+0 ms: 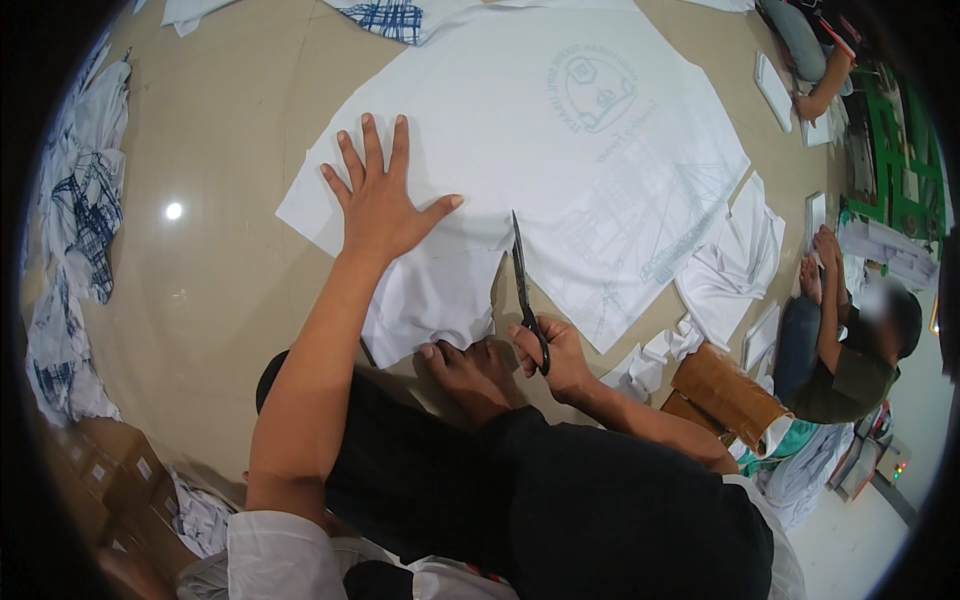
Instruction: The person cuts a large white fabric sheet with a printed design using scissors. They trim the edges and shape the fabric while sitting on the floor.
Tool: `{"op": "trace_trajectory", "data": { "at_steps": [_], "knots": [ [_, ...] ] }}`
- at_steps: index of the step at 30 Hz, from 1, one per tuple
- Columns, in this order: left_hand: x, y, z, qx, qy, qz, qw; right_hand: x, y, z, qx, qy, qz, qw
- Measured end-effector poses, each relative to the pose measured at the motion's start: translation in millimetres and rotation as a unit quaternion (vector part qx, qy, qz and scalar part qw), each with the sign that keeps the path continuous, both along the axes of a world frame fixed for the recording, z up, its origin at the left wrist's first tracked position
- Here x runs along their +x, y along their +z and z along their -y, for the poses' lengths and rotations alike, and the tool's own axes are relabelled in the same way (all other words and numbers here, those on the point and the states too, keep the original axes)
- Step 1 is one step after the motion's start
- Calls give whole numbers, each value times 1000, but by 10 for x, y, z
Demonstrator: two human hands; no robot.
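Observation:
A white fabric sheet with a faint printed emblem and line drawing lies on the floor, a slit running up from its lower edge. My left hand lies flat on its left part with fingers spread. My right hand grips black-handled scissors; their blades point up along the slit, tip at its upper end. The cut lower-left flap lies under my left wrist, down to my bare foot between my hands.
Fabric piles lie at far left above cardboard boxes. More white scraps and a brown cardboard piece are at right. A seated co-worker works at far right; another person's arm shows at top right.

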State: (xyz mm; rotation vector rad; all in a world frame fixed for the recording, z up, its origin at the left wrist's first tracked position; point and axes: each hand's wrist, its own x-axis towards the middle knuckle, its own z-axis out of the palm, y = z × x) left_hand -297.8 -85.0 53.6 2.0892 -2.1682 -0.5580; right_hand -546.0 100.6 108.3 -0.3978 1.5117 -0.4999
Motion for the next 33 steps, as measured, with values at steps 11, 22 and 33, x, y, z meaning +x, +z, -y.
{"op": "trace_trajectory", "data": {
  "at_steps": [11,22,33],
  "knots": [
    [-52,148,-42,39,2,6,999,-133,16,152,-28,17,41,999],
    [-22,144,-45,38,-8,-1,999,-197,-13,292,-13,25,49,998],
    [-19,131,-45,39,-8,-1,999,-226,-2,322,-18,55,26,998]
  ]
}}
